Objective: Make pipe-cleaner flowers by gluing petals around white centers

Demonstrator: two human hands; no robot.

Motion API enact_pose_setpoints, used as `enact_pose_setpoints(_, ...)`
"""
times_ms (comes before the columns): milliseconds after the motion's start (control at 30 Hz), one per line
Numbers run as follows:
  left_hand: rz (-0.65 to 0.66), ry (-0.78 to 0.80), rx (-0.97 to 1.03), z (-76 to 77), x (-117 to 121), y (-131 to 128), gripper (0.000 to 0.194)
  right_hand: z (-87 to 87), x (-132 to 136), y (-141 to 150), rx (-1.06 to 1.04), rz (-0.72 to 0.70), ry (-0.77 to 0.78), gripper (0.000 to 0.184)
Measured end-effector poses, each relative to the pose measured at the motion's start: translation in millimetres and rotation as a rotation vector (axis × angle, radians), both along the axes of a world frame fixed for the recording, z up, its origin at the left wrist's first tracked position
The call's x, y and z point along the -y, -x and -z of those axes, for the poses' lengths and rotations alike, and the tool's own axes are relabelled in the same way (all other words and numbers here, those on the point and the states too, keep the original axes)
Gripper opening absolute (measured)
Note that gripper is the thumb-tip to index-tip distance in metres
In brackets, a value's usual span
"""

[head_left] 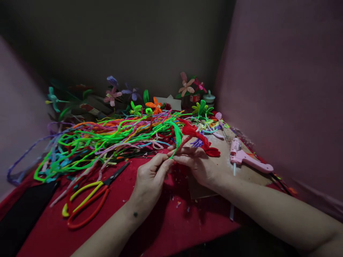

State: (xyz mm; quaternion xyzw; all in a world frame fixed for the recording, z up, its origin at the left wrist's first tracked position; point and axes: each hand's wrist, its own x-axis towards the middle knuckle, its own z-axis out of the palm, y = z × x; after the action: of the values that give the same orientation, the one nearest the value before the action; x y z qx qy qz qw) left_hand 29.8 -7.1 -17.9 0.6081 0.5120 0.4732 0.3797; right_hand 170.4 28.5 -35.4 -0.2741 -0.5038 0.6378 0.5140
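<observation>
Both hands meet at fingertip height over the front of the red-covered table. My left hand (152, 176) pinches the lower end of a green pipe-cleaner leaf (177, 134), which curves upward. Close against it, my right hand (197, 164) is closed on the stem of a red pipe-cleaner flower (200, 137); its petals droop over the back of that hand. Leaf and stem come together between the fingers, and the exact join is hidden there.
Behind the hands spreads a heap of colourful pipe cleaners (107, 137). Scissors (103, 187) with yellow and red handles lie at left. A pink glue gun (249, 159) rests on a board (257, 175) at right. Finished pipe-cleaner flowers (186, 87) stand along the back wall.
</observation>
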Motion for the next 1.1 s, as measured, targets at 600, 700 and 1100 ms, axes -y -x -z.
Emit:
enact_pose_setpoints(600, 0.155, 0.411, 0.598, -2.5, -8, 6, 0.012, -0.5, 2, -1, -0.064, -0.128, 0.066, 0.018)
enact_pose_setpoints(700, 0.186, 0.415, 0.630, -2.8, -9, 6, 0.015, 2.2, 2, -2, -0.080, -0.127, 0.074, 0.015)
enact_pose_setpoints(1100, 0.316, 0.450, 0.704, -0.7, -11, 7, 0.024, 2.9, 0, -2, -0.064, -0.129, 0.071, 0.021)
